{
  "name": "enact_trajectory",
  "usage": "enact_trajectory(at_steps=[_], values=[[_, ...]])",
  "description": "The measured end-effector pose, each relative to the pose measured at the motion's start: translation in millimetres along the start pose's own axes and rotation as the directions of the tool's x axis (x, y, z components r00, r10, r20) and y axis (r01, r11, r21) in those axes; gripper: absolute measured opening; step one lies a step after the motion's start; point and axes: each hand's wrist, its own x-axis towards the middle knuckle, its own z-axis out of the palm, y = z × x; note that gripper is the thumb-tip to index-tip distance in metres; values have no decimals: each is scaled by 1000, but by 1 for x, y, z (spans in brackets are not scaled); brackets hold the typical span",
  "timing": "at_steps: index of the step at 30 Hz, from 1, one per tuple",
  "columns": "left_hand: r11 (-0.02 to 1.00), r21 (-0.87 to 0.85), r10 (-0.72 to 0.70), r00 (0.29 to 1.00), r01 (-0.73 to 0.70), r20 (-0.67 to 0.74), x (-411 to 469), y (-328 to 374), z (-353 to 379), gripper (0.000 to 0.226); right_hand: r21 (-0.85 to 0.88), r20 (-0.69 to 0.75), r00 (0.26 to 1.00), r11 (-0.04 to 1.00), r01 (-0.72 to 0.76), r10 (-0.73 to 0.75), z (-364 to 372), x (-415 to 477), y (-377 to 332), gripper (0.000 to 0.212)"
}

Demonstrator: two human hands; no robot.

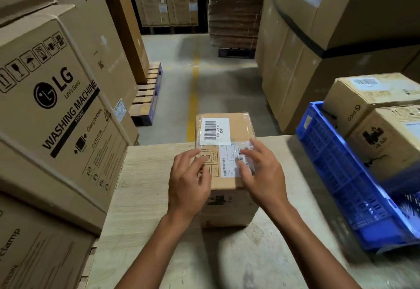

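Observation:
A small brown cardboard box (236, 127) stands on a pale wooden table (145, 197). A white barcode label (214, 130) is stuck on its top at the far end, and a clear-covered shipping slip (231, 161) lies nearer me. My left hand (189, 184) rests on the box's near left corner with fingers relaxed. My right hand (261, 175) lies over the shipping slip, its fingers spread flat against it. Neither hand is curled round anything.
A blue plastic crate (341, 175) with two cardboard boxes (372, 97) sits at the table's right. Large washing machine cartons (59, 111) stack at the left. Tall cartons (318, 38) stand right; a floor aisle with a yellow line (193, 97) and a pallet (147, 93) lies ahead.

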Motion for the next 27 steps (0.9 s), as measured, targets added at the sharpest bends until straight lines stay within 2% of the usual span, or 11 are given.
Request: enact_trajectory(at_steps=[3, 8, 11, 14, 16, 20, 24, 27], values=[[995, 32, 96, 991, -99, 90, 1, 16, 7, 25, -109, 11, 977, 971, 212, -212, 11, -10, -3, 16], [986, 145, 53, 982, -80, 183, 0, 30, 14, 22, -244, 46, 953, 922, 301, -299, 12, -14, 5, 22], [964, 257, 7, 967, -75, 255, 21, 36, 12, 24, -327, 122, 944, 886, 329, -305, 10, -8, 5, 22], [965, 254, -28, 937, -65, 349, 42, 38, 12, 25, -407, 204, 945, 855, 321, -257, 4, 11, -1, 24], [971, 225, -13, 930, -75, 368, 49, 32, 14, 28, -393, 264, 943, 870, 296, -202, 1, 26, -8, 27], [973, 230, -68, 918, -26, 392, 57, 14, 24, 40, -351, 293, 934, 885, 306, -206, 5, 41, -13, 40], [943, 315, -42, 898, -110, 437, 59, 11, 27, 38, -452, 332, 920, 820, 350, -210, 7, 47, -7, 44], [918, 371, -41, 894, -143, 446, 77, 18, 27, 35, -446, 347, 912, 816, 367, -220, 4, 66, -7, 43]])
